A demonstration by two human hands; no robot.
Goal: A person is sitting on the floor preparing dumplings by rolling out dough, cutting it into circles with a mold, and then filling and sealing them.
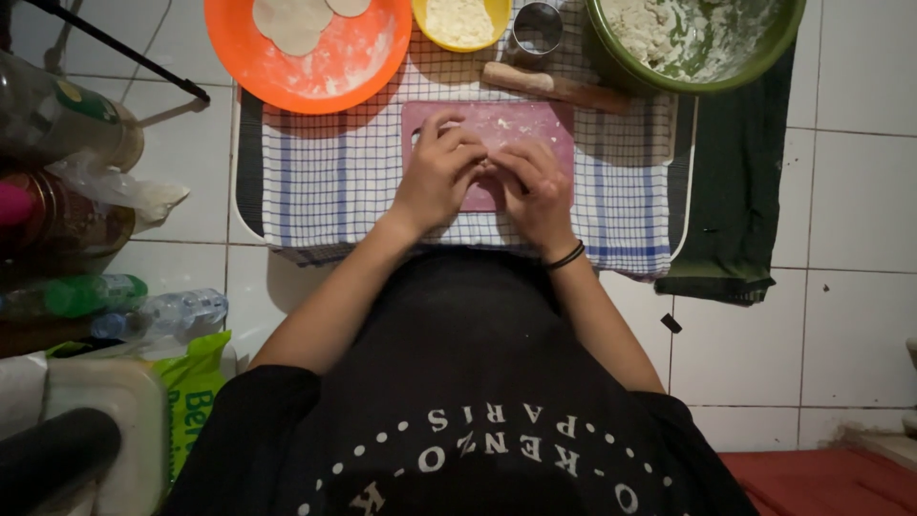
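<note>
Dough piece (490, 170) | pinched between left hand (437, 175) and right hand (537, 188) over pink board (535, 122) | folding step judged underway; edge sealing needed next

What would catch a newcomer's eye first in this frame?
Both hands, left hand and right hand, meet fingertip to fingertip over a pink board on a checked cloth. Beyond them sit an orange plate with dough rounds and a green bowl.

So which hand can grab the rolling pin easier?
Probably the right hand: the wooden rolling pin lies just past the pink board, mostly on that side, and the left hand sits farther from it.
</note>
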